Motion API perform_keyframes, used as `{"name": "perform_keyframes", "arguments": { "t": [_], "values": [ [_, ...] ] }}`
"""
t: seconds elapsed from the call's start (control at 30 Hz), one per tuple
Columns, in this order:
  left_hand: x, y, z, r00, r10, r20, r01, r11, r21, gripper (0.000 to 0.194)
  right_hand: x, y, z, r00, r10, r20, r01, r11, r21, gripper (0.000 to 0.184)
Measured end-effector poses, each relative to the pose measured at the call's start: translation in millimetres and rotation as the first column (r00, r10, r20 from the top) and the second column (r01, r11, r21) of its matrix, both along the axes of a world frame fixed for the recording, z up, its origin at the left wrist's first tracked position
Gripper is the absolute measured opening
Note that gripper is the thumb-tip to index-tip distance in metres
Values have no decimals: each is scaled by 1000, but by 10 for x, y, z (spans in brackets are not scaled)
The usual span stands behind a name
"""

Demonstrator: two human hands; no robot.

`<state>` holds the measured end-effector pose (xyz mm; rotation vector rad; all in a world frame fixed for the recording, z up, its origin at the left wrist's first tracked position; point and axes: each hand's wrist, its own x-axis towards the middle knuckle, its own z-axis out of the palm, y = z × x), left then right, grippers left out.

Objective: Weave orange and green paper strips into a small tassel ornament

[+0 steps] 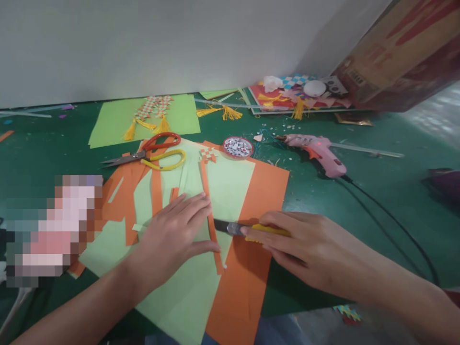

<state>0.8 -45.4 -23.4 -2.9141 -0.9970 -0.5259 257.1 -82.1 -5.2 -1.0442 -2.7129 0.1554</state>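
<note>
Yellow is being shown by the knife handle (273, 230), and dark grey by its blade (220, 225). Plain orange is being carried by the thin strip (212, 225) and by the large sheet (251, 268), pale green by the paper (179, 306). The scissors (143, 155) are being marked by one red loop and one yellow. Orange-and-white checks are being displayed by the small woven piece (208, 154), blue-and-white ones by another weave (296, 80). The tassels (232, 113) are being seen in golden yellow, the glue gun (325, 155) in pink with an orange trigger (312, 152), and the table (377, 187) in deep green. The round dish (237, 147) is being edged in red.
</note>
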Motion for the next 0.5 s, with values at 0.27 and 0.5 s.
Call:
{"name": "perform_keyframes", "arguments": {
  "t": [0.27, 0.5],
  "values": [
    [-5, -4, 6, 1000, -12, -4, 12, 1000, -16, 51, 16, 86, 144, 998, 21, 55, -22, 1000, 2, 40],
    [-1, -1, 12, 1000, -18, 25, 18, 1000, 1, 51, -37, 100, 127, 996, 30, 82, -26, 998, -58, 43]
  ]
}}
